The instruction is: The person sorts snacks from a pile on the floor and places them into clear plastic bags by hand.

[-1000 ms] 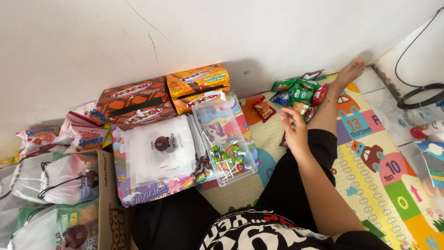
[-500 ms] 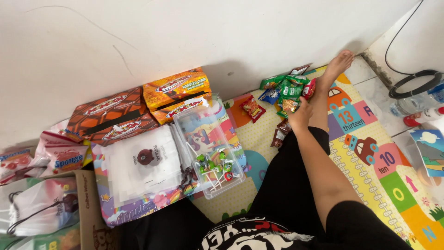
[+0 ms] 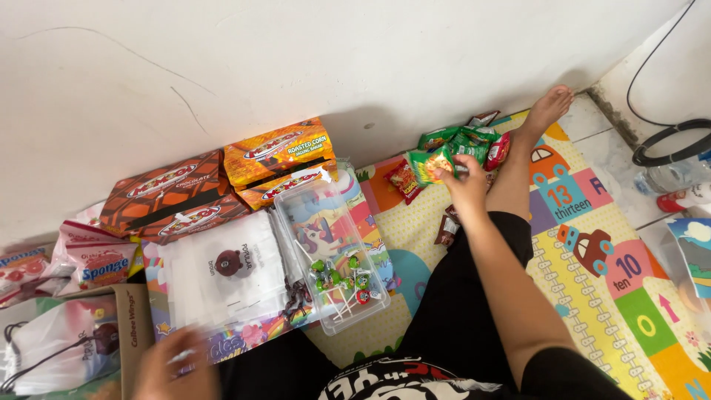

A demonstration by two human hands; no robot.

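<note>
Against the wall, right hand pinches a green snack packet; blurred left hand, grip unclear.

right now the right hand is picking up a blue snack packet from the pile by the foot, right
Not quite. In the head view, the snack packet that the right hand grips is green, not blue. It is at the pile of packets by the foot.

wall: white plaster, thin cracks, daylit | floor: pale tiles at the wall's right end, worn grout | play mat: colourful, numbered squares, butted to the wall's foot | black cable: coiled by the wall's right corner
</note>
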